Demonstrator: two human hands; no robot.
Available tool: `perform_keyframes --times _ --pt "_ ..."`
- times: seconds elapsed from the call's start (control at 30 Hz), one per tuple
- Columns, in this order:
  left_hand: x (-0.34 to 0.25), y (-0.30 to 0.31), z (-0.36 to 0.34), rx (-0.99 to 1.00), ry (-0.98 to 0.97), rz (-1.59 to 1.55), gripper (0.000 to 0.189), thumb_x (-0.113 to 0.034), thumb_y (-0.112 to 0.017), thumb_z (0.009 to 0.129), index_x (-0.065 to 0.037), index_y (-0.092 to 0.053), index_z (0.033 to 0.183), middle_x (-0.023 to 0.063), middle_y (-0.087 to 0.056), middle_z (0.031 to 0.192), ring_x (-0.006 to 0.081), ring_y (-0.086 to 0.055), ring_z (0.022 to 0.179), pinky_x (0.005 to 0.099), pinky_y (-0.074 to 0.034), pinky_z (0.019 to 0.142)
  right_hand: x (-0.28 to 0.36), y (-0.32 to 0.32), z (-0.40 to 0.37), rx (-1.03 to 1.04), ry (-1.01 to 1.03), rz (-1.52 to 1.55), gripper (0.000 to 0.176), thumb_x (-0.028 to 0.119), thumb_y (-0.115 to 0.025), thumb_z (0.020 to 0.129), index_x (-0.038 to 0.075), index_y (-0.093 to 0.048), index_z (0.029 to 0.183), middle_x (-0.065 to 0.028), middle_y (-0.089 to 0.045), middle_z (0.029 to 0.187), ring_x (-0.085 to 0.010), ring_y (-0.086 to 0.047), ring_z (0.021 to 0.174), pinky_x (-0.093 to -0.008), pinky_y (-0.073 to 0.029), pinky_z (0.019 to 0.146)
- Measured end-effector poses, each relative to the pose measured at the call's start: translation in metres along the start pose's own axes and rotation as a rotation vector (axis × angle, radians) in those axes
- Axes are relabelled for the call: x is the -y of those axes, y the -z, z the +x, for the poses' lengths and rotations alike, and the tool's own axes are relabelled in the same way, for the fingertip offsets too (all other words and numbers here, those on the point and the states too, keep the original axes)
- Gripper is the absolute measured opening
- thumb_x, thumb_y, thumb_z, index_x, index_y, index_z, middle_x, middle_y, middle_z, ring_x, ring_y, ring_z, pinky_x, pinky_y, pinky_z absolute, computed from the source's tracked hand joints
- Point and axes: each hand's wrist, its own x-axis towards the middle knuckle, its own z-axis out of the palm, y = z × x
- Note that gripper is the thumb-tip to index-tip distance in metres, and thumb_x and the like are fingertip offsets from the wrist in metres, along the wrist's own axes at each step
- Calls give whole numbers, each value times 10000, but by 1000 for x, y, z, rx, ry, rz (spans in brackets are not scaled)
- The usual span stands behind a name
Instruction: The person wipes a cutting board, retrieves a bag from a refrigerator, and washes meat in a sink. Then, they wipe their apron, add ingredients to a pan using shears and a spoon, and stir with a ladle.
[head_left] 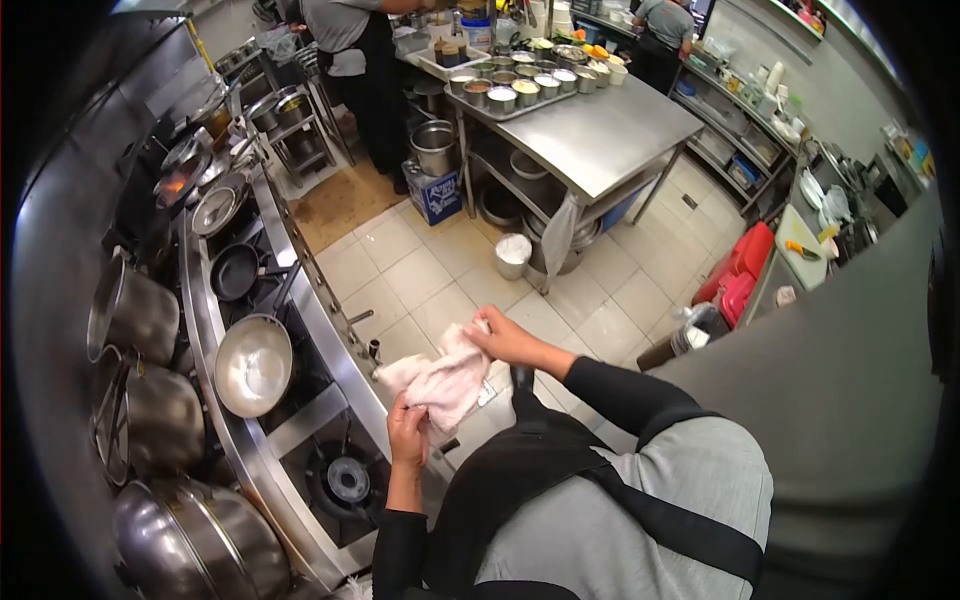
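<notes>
Between my two hands hangs a crumpled pinkish-white cloth (448,380), held in front of my apron beside the stove edge. My left hand (407,432) grips its lower left end, fingers closed round the fabric. At its upper right corner my right hand (500,338) pinches the cloth. A small white label shows on the lower side of the fabric. To the left, on the stove (318,420), sits a wide silver frying pan (254,366), with a smaller black pan (235,272) behind it. Nearest my left hand is a bare burner (348,480).
Large steel pots (160,420) line the stove's back. A steel table (610,140) ahead carries several small tubs (525,92). A white bucket (513,256) and a blue box (436,196) stand on the tiled floor. Two other people work at the far end; red bins (738,268) are right.
</notes>
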Motion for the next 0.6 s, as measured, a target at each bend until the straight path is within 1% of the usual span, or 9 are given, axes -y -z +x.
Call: perform_keyframes --times 0.03,0.07,0.13,0.23,0.27,0.33,0.37,0.5,0.6 --pt "-3 -19 19 -3 -15 5 447 -95 -585 843 48 -555 1266 142 -608 1195 281 -599 1069 395 -473 956 -8 15 9 -170 78 -382 490 332 -646 969 60 -460 1332 -108 -596 1217 -213 -601 1096 -380 -502 948" --pt "-13 -47 37 16 25 -141 453 -116 -533 855 51 -544 1276 150 -610 1231 287 -603 1103 404 -469 986 -3 23 9 -162 91 -382 490 332 -646 969 60 -460 1332 -108 -596 1217 -213 -601 1096 -380 -502 948" --pt "-9 -80 87 97 153 -445 502 -185 -433 887 41 -504 1330 172 -598 1316 311 -581 1212 437 -452 1060 20 42 4 237 421 -34 716 333 -716 907 62 -369 1472 -128 -506 1405 -253 -480 1308 -402 -392 1090" --pt "13 -108 165 188 296 -512 477 -216 -475 940 28 -500 1350 160 -606 1305 288 -566 1230 450 -452 1058 12 73 46 87 510 -55 782 265 -735 877 77 -327 1518 -110 -450 1485 -249 -400 1393 -396 -346 1132" --pt "6 -121 191 216 259 -336 494 -216 -530 964 -8 -452 1405 139 -555 1379 258 -538 1269 415 -425 1092 1 99 71 -5 533 -46 660 210 -704 889 75 -420 1470 -107 -458 1476 -243 -412 1381 -398 -332 1141" --pt "-28 -139 215 140 193 110 589 -200 -598 967 -103 -347 1491 78 -480 1436 203 -514 1265 368 -401 1090 16 165 107 -41 707 -574 404 252 -609 963 35 -569 1302 -135 -547 1355 -255 -521 1256 -372 -386 1088" --pt "-38 -138 219 28 45 354 597 -213 -612 965 -96 -350 1488 89 -501 1411 222 -507 1268 383 -407 1077 46 187 90 -37 214 -172 380 282 -558 1000 24 -567 1279 -121 -589 1289 -266 -591 1138 -374 -441 1028" --pt "-55 -77 212 -270 46 381 575 -195 -598 969 -76 -361 1479 119 -537 1339 205 -534 1223 375 -428 1036 70 288 79 65 65 459 556 234 -465 1014 -50 -318 1469 -249 -503 1402 -362 -529 1293 -504 -437 1098" --pt "-26 -4 178 -473 254 507 536 -249 -591 975 -93 -419 1458 100 -536 1330 193 -552 1176 352 -423 1022 133 271 52 290 72 182 613 337 -547 980 -42 -372 1429 -244 -557 1322 -355 -647 1132 -477 -513 1006"
